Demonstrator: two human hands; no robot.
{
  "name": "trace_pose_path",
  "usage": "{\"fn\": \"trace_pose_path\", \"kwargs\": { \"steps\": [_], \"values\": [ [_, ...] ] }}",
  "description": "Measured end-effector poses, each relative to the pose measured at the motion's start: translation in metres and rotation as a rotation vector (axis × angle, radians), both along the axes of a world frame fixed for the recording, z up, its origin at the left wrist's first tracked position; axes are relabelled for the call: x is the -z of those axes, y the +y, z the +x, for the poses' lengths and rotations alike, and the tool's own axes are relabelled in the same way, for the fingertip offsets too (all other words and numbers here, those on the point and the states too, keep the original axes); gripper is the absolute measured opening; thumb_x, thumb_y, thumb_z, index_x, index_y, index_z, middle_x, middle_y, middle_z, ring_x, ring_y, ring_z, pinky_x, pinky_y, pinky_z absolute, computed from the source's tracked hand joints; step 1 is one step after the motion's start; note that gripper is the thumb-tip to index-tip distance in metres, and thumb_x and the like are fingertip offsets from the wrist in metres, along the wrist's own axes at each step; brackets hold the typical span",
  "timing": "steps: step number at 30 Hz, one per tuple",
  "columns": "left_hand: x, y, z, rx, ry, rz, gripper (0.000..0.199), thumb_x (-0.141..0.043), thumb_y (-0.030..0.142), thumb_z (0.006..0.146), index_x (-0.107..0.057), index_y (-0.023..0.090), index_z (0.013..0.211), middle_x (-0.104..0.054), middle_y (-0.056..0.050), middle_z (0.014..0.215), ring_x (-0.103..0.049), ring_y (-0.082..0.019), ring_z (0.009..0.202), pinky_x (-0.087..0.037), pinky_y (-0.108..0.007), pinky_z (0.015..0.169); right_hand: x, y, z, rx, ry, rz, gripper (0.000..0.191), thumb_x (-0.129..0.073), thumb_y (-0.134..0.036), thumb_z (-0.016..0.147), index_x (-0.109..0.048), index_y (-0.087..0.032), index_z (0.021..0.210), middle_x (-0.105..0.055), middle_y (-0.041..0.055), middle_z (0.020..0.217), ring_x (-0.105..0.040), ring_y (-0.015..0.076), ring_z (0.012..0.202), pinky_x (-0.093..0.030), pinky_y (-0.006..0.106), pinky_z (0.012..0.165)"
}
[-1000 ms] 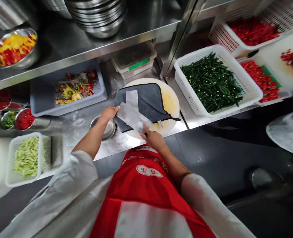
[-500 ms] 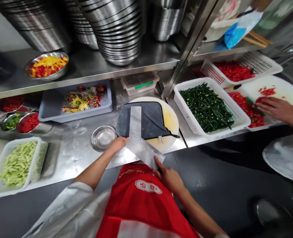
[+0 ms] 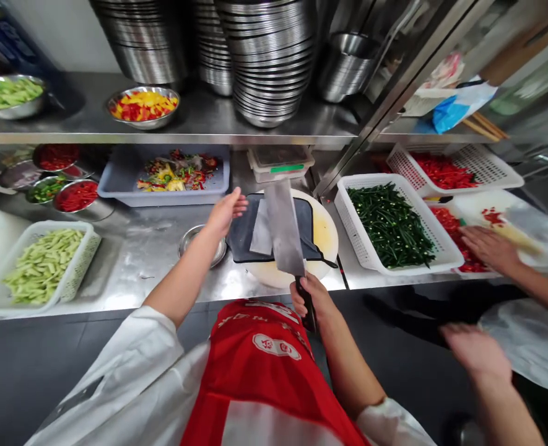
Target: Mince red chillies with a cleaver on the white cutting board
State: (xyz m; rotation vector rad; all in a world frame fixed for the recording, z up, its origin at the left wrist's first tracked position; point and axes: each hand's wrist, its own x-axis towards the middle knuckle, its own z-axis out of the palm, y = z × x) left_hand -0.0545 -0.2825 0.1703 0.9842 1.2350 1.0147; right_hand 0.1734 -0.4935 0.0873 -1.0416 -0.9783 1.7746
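My right hand (image 3: 311, 297) is wrapped round the black handle of a cleaver (image 3: 285, 232), whose broad blade points away from me. Under and beyond the blade, a dark grey cloth (image 3: 243, 232) with a pale flat piece (image 3: 260, 230) on it lies over a round cutting board (image 3: 327, 238). My left hand (image 3: 230, 212) is raised at the cloth's left edge, fingers apart, holding nothing. Partly behind my left forearm stands a small metal dish (image 3: 187, 238).
Baskets of green stalks (image 3: 389, 226) and red peppers (image 3: 445, 170) stand right. A person's hands (image 3: 491, 248) are at the far right. Left are a basket of pale green pieces (image 3: 44, 266) and a grey-blue tray (image 3: 162, 198). A steel shelf (image 3: 199, 137) crosses above.
My left hand has come off the blade and risen forward. The cleaver has swung so its blade points away over the cloth. At the right, a second hand of the other person has appeared.
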Motion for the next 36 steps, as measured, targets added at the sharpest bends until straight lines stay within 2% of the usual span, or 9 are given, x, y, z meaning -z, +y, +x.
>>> {"fn": "trace_pose_path", "kwargs": {
  "steps": [4,7,10,13,16,20,23,30,36],
  "values": [
    [0.002,-0.022,0.019,0.214,-0.345,-0.181,0.057,-0.068,0.073,0.076,-0.064,0.017,0.086,-0.071,-0.007,0.083,-0.068,-0.016,0.076,-0.052,-0.027,0.071,0.001,-0.013,-0.01,-0.12,0.001,-0.145,0.067,-0.02,-0.076,0.089,-0.039,-0.023,0.052,-0.027,-0.0062,0.036,-0.029,0.007,0.028,-0.031,0.022,0.037],
    [0.0,-0.028,0.026,0.287,-0.413,-0.143,0.046,-0.085,0.053,0.066,-0.063,0.017,0.082,-0.068,-0.002,0.078,-0.066,-0.014,0.071,-0.052,-0.026,0.069,0.001,-0.017,-0.011,-0.197,-0.159,-0.3,0.075,0.015,-0.054,0.095,-0.031,-0.022,0.044,-0.028,-0.0006,0.033,-0.032,0.0055,0.03,-0.032,0.024,0.043],
    [0.001,-0.031,0.027,0.278,-0.348,-0.124,0.044,-0.094,0.03,0.051,-0.061,0.015,0.076,-0.067,0.002,0.073,-0.063,-0.011,0.065,-0.05,-0.023,0.066,0.006,-0.022,-0.011,-0.191,-0.264,-0.358,0.077,0.025,-0.046,0.093,-0.027,-0.022,0.042,-0.025,-0.0004,0.031,-0.029,0.0063,0.028,-0.032,0.023,0.041],
    [0.005,-0.031,0.027,0.218,-0.27,-0.175,0.049,-0.095,0.027,0.043,-0.054,0.016,0.067,-0.063,0.004,0.065,-0.059,-0.009,0.058,-0.048,-0.023,0.06,0.017,-0.027,-0.012,-0.167,-0.15,-0.274,0.076,0.016,-0.058,0.093,-0.027,-0.024,0.042,-0.022,-0.0029,0.03,-0.026,0.0063,0.025,-0.03,0.022,0.036],
    [0.008,-0.028,0.026,0.185,-0.208,-0.208,0.049,-0.095,0.028,0.042,-0.055,0.016,0.067,-0.063,0.003,0.063,-0.059,-0.01,0.056,-0.048,-0.023,0.058,0.029,-0.029,-0.013,-0.168,0.087,-0.172,0.072,-0.015,-0.08,0.086,-0.028,-0.025,0.042,-0.019,-0.0068,0.029,-0.023,0.0059,0.022,-0.028,0.019,0.03],
    [0.009,-0.025,0.025,0.172,-0.126,-0.225,0.046,-0.095,0.028,0.045,-0.056,0.016,0.066,-0.062,0.003,0.06,-0.058,-0.009,0.053,-0.047,-0.023,0.055,0.039,-0.029,-0.013,-0.195,0.558,-0.125,0.058,-0.055,-0.065,0.082,-0.041,-0.021,0.047,-0.027,-0.0094,0.034,-0.024,0.0061,0.022,-0.029,0.018,0.025],
    [0.009,-0.023,0.024,0.168,-0.09,-0.221,0.044,-0.095,0.029,0.048,-0.056,0.016,0.064,-0.06,0.003,0.057,-0.056,-0.008,0.05,-0.046,-0.021,0.052,0.042,-0.029,-0.011,-0.214,0.717,-0.151,0.051,-0.06,-0.056,0.085,-0.049,-0.018,0.052,-0.033,-0.0086,0.037,-0.028,0.0063,0.024,-0.031,0.018,0.025],
    [0.011,-0.02,0.02,0.181,-0.076,-0.193,0.041,-0.095,0.029,0.052,-0.058,0.015,0.064,-0.06,0.002,0.056,-0.056,-0.008,0.05,-0.045,-0.02,0.052,0.043,-0.027,-0.008,-0.24,0.716,-0.173,0.05,-0.061,-0.056,0.084,-0.053,-0.017,0.054,-0.044,-0.0043,0.037,-0.036,0.0081,0.026,-0.036,0.019,0.028],
    [0.006,-0.016,0.012,0.262,-0.129,-0.172,0.033,-0.092,0.023,0.055,-0.063,0.013,0.069,-0.063,0.001,0.059,-0.059,-0.009,0.054,-0.046,-0.021,0.055,0.043,-0.026,-0.008,-0.292,0.797,-0.208,0.053,-0.058,-0.059,0.083,-0.05,-0.018,0.05,-0.039,-0.0045,0.032,-0.033,0.0076,0.023,-0.03,0.018,0.024]
  ]
}}
